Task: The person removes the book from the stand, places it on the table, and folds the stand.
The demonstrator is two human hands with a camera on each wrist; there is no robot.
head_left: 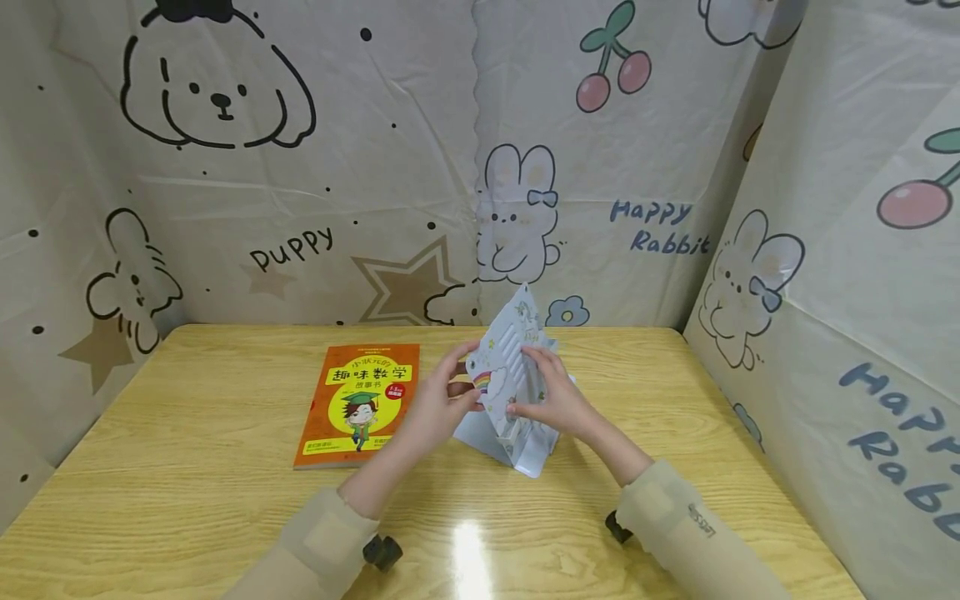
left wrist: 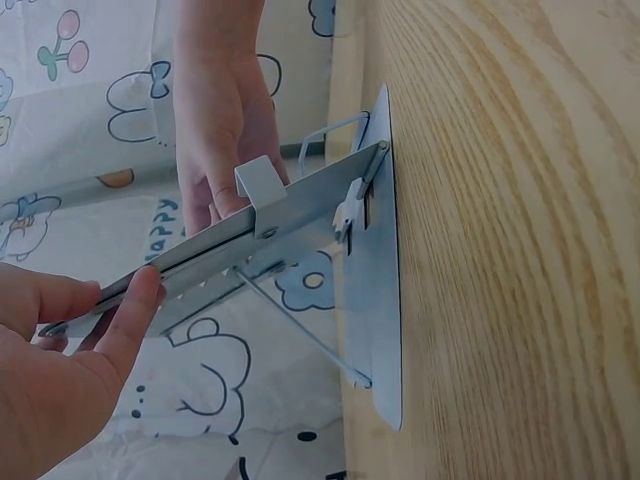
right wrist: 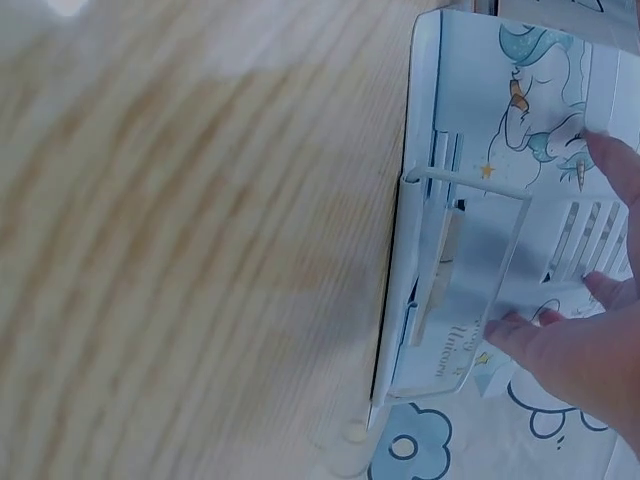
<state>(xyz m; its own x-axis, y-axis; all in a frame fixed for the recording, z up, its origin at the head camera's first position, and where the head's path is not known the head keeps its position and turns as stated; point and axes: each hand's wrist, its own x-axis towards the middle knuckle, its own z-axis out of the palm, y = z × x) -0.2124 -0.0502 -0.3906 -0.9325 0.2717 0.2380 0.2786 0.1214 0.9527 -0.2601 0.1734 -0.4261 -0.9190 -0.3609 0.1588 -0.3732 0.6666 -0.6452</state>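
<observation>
Stand on the table, just right of the book, its panel tilted up. I pinch the panel's left edge with my left hand; my right hand rests spread fingers on its right face.

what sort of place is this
Probably a study corner or a tabletop set up for filming, though I can't be sure which. A wood-grain table holds a children's book and a folding stand, with cartoon-printed sheets around it.
</observation>
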